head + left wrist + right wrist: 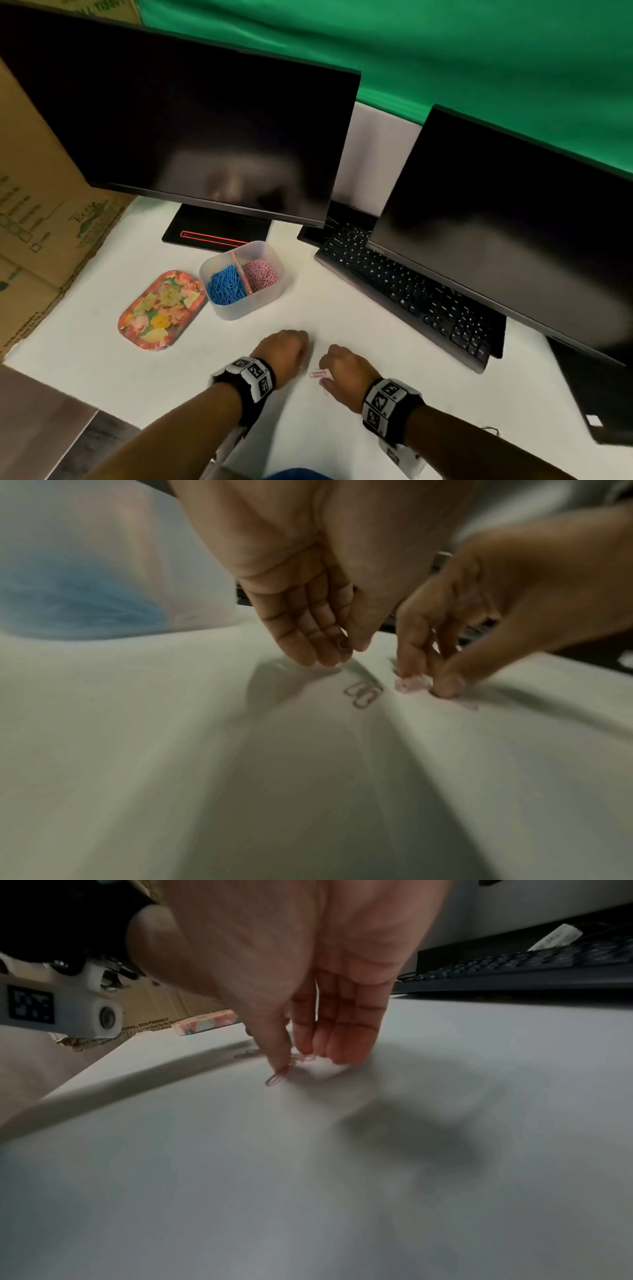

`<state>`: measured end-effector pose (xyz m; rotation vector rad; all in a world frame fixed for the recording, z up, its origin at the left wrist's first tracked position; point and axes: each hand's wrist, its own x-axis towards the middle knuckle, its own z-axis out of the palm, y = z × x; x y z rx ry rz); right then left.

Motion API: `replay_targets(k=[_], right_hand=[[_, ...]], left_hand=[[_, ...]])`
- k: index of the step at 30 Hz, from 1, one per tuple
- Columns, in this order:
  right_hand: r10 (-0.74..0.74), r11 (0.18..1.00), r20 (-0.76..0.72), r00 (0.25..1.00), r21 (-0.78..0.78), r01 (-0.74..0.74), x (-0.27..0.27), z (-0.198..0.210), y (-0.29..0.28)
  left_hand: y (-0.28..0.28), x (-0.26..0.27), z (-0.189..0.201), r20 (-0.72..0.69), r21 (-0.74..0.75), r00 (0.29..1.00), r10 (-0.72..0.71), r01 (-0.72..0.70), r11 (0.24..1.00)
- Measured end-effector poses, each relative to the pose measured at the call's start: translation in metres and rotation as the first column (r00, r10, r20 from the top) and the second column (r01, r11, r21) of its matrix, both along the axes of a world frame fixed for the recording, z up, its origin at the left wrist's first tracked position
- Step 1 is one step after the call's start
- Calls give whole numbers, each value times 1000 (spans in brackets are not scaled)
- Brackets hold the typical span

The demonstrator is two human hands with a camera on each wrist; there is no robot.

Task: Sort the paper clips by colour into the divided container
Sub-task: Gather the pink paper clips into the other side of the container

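Note:
A translucent divided container holds blue paper clips in its left compartment and pink paper clips in its right one. Near the table's front edge, a few loose pink paper clips lie between my hands. My right hand points down at the table and pinches pink clips between thumb and fingers; another clip lies under the thumb tip. My left hand points down just left of two loose clips. A small pink loop seems pinched between its thumb and forefinger.
A floral tray lies left of the container. Two dark monitors and a black keyboard stand behind and to the right. Cardboard boxes line the left side. A white table carries everything.

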<state>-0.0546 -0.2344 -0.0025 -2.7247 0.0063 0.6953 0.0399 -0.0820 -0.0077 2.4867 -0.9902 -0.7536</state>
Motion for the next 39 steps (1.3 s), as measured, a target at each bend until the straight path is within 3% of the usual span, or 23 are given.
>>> replay_targets(k=[5, 9, 11, 14, 17, 19, 23, 29, 33, 34, 36, 38, 39], right_hand=[[32, 995, -11, 999, -94, -33, 14, 0, 12], [49, 997, -4, 999, -59, -49, 20, 1, 19], [50, 998, 8, 999, -38, -50, 21, 1, 21], [48, 999, 6, 999, -8, -48, 20, 1, 25], [16, 1000, 1, 1000, 3, -16, 20, 1, 29], [-32, 999, -13, 999, 7, 32, 21, 1, 31], [-78, 997, -63, 995, -4, 78, 23, -1, 33], [-62, 997, -39, 997, -49, 60, 20, -8, 31], [-118, 991, 19, 993, 58, 117, 18, -3, 18], [-205, 970, 31, 978, 139, 199, 18, 0, 11], [-436, 851, 32, 899, 341, 400, 19, 2, -6], [-620, 636, -77, 781, 533, 558, 22, 5, -22], [-675, 480, -188, 714, 623, 618, 26, 7, -27]], left_hand=[[17, 18, 2, -144, -166, 947, 287, -309, 936], [26, 21, 0, -418, -172, 810, 412, -515, 839], [25, 19, 0, -487, -144, 761, 429, -554, 820], [22, 11, 1, -357, -126, 860, 364, -431, 894], [20, -3, 1, -150, -9, 977, 149, -152, 988], [19, -11, -2, -41, 68, 998, 41, -38, 997], [18, -16, -6, 43, 115, 997, 61, -65, 991], [13, -15, -4, 34, 133, 998, 56, -60, 989], [18, -15, -3, 23, 97, 999, 45, -47, 994], [20, -13, -2, -5, 53, 996, 86, -85, 995], [25, -6, -2, -87, -50, 972, 217, -222, 974], [29, 3, -3, -192, -114, 914, 358, -383, 916], [30, 9, -3, -280, -127, 862, 423, -470, 874]])
